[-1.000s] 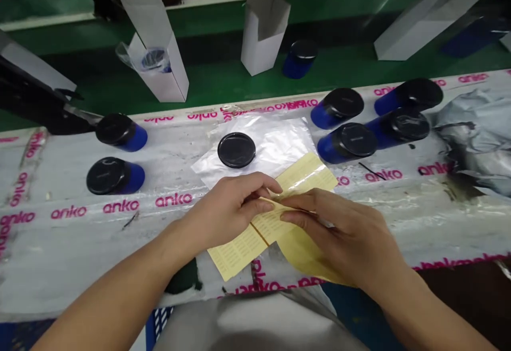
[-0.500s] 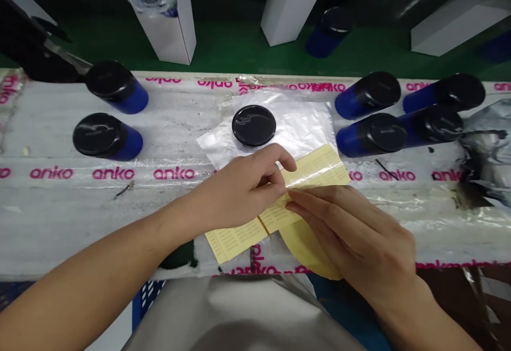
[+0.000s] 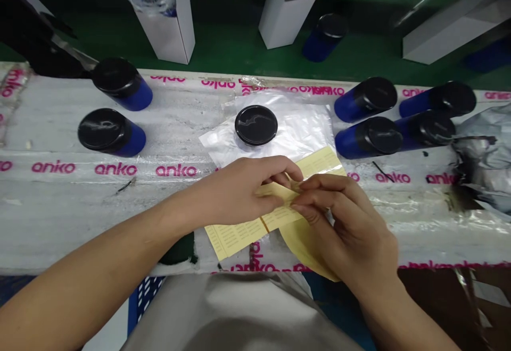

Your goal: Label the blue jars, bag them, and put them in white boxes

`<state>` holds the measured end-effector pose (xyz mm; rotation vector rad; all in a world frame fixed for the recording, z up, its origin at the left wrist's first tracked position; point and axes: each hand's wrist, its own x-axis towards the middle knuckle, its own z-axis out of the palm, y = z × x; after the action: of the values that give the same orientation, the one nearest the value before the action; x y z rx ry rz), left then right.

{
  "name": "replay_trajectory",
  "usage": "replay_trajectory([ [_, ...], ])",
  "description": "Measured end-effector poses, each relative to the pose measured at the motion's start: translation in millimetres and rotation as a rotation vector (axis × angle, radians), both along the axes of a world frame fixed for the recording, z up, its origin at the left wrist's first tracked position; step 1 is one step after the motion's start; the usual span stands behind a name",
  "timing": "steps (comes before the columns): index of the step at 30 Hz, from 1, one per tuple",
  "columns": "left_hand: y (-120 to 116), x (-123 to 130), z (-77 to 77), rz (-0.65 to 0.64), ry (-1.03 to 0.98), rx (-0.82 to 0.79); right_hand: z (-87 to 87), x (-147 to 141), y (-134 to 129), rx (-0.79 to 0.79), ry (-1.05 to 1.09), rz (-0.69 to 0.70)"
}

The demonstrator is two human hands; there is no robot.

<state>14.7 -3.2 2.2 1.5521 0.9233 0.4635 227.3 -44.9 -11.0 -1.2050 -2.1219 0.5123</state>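
A yellow sheet of printed labels lies slanted on the table in front of me, with small rows of print and a brown line across it. My left hand reaches over it from the left, its curled fingers and thumb closed about a raised part of the sheet. From the right, my right hand pinches at the same spot, thumb against fingertips. Whatever small piece may be between the fingertips is hidden. A plain yellow piece of paper hangs below the right hand. Just beyond the sheet stands a black-lidded container on a silvery plastic bag.
Blue bottles with black lids stand at the left and several more at the right. Tall white boxes stand on the green surface behind. A crumpled plastic bundle lies at the right edge.
My right hand has turned, its fingers more bent and pinching higher on the sheet. My left fingers have lowered and moved slightly right, and part of the sheet now rises between them.
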Motion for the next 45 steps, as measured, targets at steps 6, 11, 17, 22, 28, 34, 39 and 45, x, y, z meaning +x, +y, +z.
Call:
replay_trajectory([
  [6,-5,7,-1.2,0.031,0.061,-0.006,-2.1,0,0,-0.231,0.143,-0.059],
  [11,-5,9,-2.1,0.003,0.068,0.034,-2.1,3,0,-0.403,0.261,-0.092],
  [17,-7,10,-3.8,0.027,0.078,0.042,0.2,5,4,-0.533,0.404,-0.109],
  [22,-5,6,1.3,-0.009,0.042,0.0,2.2,6,7,-0.635,0.505,-0.095],
  [28,-6,8,4.2,0.041,0.014,-0.048,4.7,1,7,-0.57,0.418,-0.112],
  [34,-10,15,-0.9,0.125,0.013,-0.081,3.0,-4,3,-0.467,0.362,-0.158],
  [39,-11,16,0.7,0.156,0.021,-0.084,0.6,-5,-1,-0.491,0.381,-0.197],
  [45,-12,16,-1.5,0.136,0.133,0.02,2.6,2,7,-0.63,0.675,-0.243],
])
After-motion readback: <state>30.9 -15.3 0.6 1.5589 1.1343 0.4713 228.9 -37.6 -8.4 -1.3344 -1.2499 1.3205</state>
